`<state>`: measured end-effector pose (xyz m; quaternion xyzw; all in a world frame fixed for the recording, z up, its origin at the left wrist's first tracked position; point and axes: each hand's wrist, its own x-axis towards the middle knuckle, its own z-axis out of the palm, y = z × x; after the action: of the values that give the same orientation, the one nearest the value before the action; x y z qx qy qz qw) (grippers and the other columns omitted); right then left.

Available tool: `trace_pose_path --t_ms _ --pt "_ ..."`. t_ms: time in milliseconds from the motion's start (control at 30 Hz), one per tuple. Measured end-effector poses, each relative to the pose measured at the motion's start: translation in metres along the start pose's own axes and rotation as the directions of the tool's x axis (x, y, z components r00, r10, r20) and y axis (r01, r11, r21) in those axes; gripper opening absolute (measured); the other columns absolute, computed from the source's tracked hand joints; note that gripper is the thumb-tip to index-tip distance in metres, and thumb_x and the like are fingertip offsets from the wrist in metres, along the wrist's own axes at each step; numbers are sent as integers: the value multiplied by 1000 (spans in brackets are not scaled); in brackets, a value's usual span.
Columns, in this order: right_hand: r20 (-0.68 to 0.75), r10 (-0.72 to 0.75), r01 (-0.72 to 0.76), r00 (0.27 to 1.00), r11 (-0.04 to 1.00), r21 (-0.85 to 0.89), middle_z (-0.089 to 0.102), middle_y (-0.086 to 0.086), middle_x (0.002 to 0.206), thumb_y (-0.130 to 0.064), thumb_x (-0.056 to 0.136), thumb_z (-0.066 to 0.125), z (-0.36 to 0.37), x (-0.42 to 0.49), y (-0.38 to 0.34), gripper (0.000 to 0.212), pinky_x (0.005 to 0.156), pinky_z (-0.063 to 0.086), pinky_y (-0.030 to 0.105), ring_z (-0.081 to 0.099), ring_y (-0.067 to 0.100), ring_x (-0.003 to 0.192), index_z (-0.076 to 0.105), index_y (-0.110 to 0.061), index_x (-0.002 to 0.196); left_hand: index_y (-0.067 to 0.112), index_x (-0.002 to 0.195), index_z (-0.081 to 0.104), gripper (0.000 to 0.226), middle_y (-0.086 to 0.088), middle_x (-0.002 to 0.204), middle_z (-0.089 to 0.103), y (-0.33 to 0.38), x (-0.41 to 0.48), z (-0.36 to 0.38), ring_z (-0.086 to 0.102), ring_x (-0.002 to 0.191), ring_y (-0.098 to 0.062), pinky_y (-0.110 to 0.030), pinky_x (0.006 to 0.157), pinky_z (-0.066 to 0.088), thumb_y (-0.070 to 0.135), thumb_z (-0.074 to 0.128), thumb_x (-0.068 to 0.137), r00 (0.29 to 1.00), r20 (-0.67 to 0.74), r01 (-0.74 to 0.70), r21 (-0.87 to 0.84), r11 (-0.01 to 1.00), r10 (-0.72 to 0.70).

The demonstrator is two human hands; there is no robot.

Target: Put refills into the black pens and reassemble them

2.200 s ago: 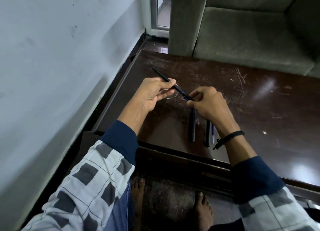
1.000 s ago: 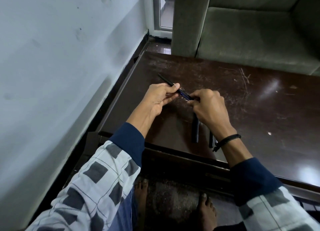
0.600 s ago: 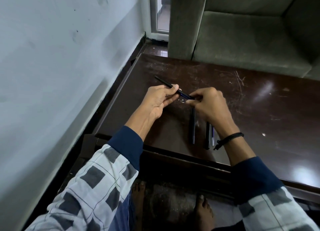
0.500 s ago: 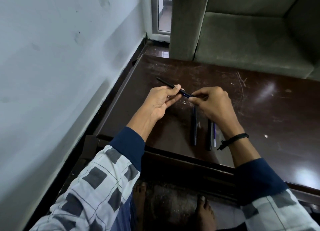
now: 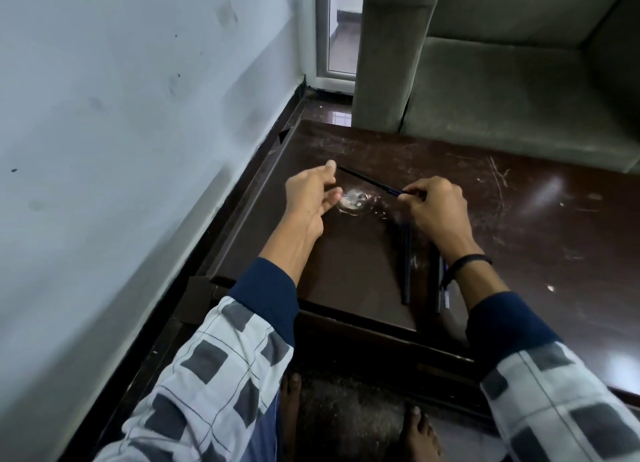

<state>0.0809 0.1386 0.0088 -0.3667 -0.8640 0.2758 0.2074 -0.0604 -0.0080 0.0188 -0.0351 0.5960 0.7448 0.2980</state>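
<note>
Plenty of bare dark tabotop—scratched tabletop (image 5: 519, 240) lying open to the right, wall (image 5: 121, 150) close along its left edge, grey sofa (image 5: 502, 87) against the far edge. Right hand (image 5: 438, 207) pinching one end of a black pen (image 5: 370, 182) held over the tabletop; left hand (image 5: 313, 193) now off it, fingers loosely open, empty, where half a second ago both gripped. Two more pen barrels (image 5: 406, 264) lying parallel near the front edge, under the right wrist.
</note>
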Motion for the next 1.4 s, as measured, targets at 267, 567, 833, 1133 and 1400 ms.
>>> trace_pose_path --t_ms 267,567,833,1133,1400 --pt "53 51 -46 997 994 -94 69 7 90 -19 95 73 16 46 10 14 78 44 25 69 29 97 80 -13 105 9 107 71 14 -2 80 69 11 7 -12 63 62 -10 -19 54 53 19 66 99 991 -129 -49 -107 993 35" --pt "60 -17 29 998 979 -204 70 18 118 -17 97 70 25 52 15 20 86 50 34 67 38 109 78 -6 112 9 106 72 15 2 72 70 11 7 -10 64 60 -9 -18 53 53 22 67 99 993 -117 -12 -139 990 -4" --pt "113 -50 76 992 966 -245 59 16 127 -23 96 73 21 46 14 38 94 48 41 61 41 116 69 -4 129 8 109 73 18 1 75 71 10 7 -9 64 61 -9 -18 54 53 22 67 98 994 -106 -5 -135 991 -9" --pt "20 -56 59 998 980 -190 64 12 120 -15 98 65 -7 13 16 24 89 51 39 64 36 106 73 -8 120 9 107 73 18 1 75 71 8 3 -3 64 62 -8 -19 57 54 22 71 96 997 -75 -4 -110 994 -4" --pt "175 72 -29 982 971 -239 75 7 100 -32 91 76 -23 -40 0 19 81 56 36 71 29 93 75 -19 106 11 105 73 15 2 75 71 7 2 -3 65 62 -8 -19 58 55 22 72 95 999 -52 6 -100 995 -11"
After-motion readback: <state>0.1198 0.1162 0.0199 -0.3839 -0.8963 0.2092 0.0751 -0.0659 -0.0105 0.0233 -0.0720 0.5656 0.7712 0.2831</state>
